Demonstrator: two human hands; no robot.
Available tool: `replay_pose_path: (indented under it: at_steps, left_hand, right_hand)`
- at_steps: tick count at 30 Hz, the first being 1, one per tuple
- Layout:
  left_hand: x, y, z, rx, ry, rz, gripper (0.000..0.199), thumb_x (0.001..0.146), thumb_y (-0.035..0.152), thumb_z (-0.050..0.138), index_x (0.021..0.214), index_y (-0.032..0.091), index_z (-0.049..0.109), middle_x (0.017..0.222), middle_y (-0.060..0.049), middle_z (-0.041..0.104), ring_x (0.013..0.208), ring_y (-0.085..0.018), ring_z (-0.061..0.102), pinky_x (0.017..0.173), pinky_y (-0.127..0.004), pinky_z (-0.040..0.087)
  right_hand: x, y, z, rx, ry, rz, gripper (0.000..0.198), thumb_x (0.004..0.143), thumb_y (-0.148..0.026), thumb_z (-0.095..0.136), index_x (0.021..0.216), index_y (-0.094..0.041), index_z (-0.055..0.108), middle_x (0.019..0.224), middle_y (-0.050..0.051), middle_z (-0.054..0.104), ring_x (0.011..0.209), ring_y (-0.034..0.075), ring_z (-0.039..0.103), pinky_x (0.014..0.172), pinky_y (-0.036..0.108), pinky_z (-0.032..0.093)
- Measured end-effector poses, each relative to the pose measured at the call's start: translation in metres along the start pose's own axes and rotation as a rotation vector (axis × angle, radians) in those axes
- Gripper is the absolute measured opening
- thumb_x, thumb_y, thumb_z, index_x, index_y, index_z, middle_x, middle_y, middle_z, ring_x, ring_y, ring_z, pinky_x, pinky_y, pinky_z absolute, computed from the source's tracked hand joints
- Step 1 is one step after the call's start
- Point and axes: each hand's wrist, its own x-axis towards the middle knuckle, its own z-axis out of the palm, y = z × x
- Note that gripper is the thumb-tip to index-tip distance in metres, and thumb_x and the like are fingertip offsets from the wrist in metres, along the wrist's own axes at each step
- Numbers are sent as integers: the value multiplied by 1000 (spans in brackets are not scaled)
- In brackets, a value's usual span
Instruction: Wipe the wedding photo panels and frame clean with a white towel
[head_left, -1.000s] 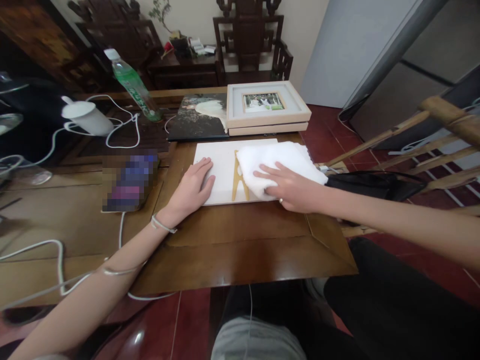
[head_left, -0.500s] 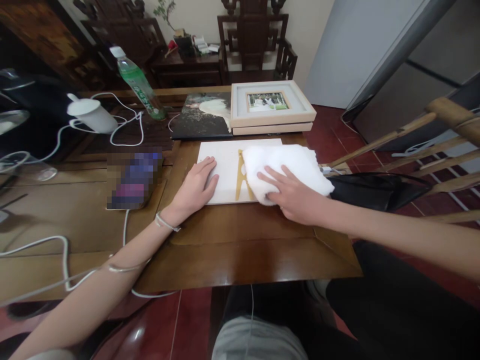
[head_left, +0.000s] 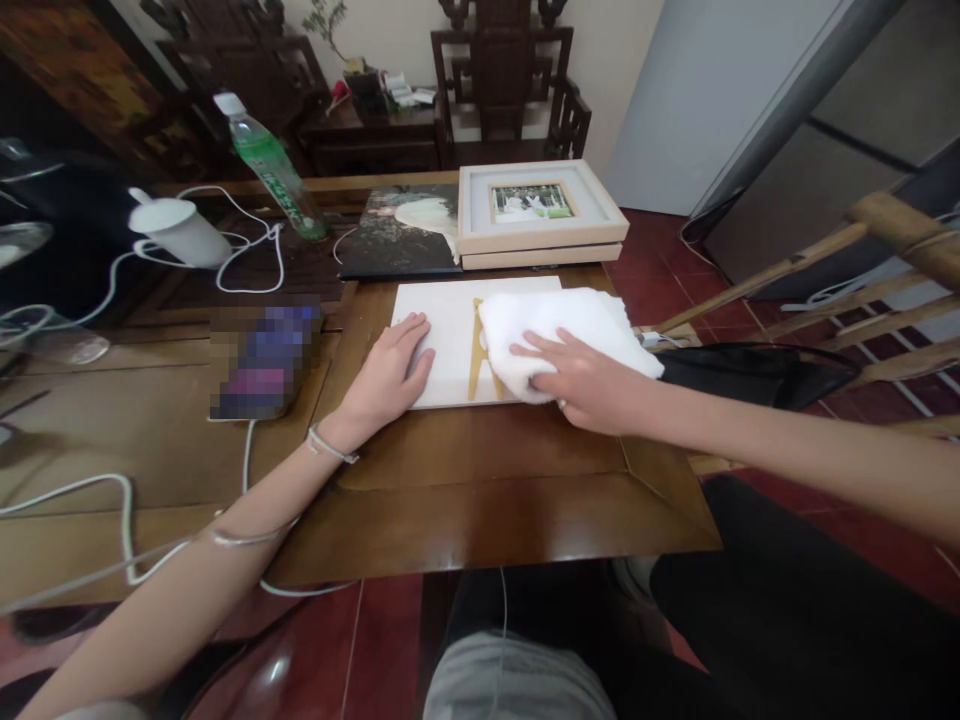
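Note:
A white board or flat book [head_left: 435,345] with a gold design [head_left: 475,350] lies on the table in front of me. My left hand [head_left: 391,372] rests on the board's left edge, with its fingers stretched out and nothing held. Over the board's right part lies a folded, fluffy white towel [head_left: 592,318], hiding much of the design. My right hand [head_left: 589,380] grips the towel at its near side, fingers spread on top and thumb tucked at the fold.
Behind the board are a dark photo panel [head_left: 405,235] and stacked pale picture frames [head_left: 544,240]. A blurred phone [head_left: 266,365] with a white cable lies to the left. Farther off stand a lidded white cup [head_left: 180,232] and a green bottle [head_left: 274,175]. A wooden chair [head_left: 885,290] is at right.
My right hand and the towel have shifted very slightly over the board. My left hand stays in place on the board's left edge.

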Motion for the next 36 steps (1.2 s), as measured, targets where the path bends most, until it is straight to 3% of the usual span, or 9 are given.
replay_pose_path:
  at_steps: [5, 8, 13, 19, 23, 27, 31, 36]
  left_hand:
    - [0, -1, 0, -1, -1, -8, 50, 100, 37, 41, 140, 13, 58, 153, -17, 54, 147, -32, 46, 124, -57, 34]
    - [0, -1, 1, 1, 5, -6, 50, 100, 37, 40, 139, 11, 58, 153, -19, 54, 147, -32, 46, 124, -56, 34]
    - [0, -1, 1, 14, -1, 0, 54, 100, 38, 39, 139, 6, 58, 152, -22, 54, 147, -32, 46, 125, -54, 34]
    - [0, 0, 1, 8, 7, 1, 52, 100, 38, 39, 139, 9, 58, 152, -20, 54, 147, -31, 46, 125, -54, 33]
    - [0, 0, 1, 17, 7, 4, 53, 101, 39, 38, 139, 8, 58, 152, -20, 54, 147, -31, 46, 125, -53, 33]
    - [0, 0, 1, 18, 4, 4, 54, 101, 38, 38, 139, 5, 58, 152, -22, 54, 147, -32, 46, 125, -53, 33]
    - [0, 0, 1, 16, -5, 6, 54, 101, 38, 39, 139, 4, 57, 152, -23, 53, 147, -33, 46, 125, -55, 33]
    - [0, -2, 1, 17, -3, 6, 54, 101, 37, 39, 140, 5, 57, 153, -22, 53, 147, -32, 46, 125, -54, 34]
  right_hand:
    - [26, 45, 2, -49, 13, 47, 49, 75, 4, 48, 117, -12, 67, 157, 23, 48, 151, 37, 37, 113, 64, 40]
    - [34, 49, 3, -42, 23, 118, 53, 75, 4, 47, 122, -11, 66, 159, 24, 44, 151, 39, 35, 113, 66, 38]
    - [24, 16, 1, -10, -35, 211, 56, 74, 6, 48, 125, -8, 66, 162, 28, 39, 153, 45, 30, 113, 71, 36]
    - [-4, -41, -13, 9, -109, 160, 52, 80, 2, 50, 127, -11, 67, 159, 25, 44, 150, 46, 35, 111, 71, 41]
    - [-11, -55, -22, 35, -161, 146, 48, 81, 1, 52, 124, -12, 69, 159, 24, 46, 149, 44, 39, 110, 65, 45]
    - [-8, -41, -19, 20, -124, 97, 45, 81, 2, 50, 119, -11, 71, 156, 24, 50, 147, 41, 43, 110, 64, 45]
    - [-2, -11, -8, -18, -31, 38, 46, 78, 4, 51, 117, -10, 70, 157, 24, 48, 150, 42, 38, 112, 66, 41]
    - [10, 21, -2, -65, -22, 72, 45, 77, 6, 49, 115, -8, 69, 158, 27, 44, 151, 42, 36, 112, 65, 41]
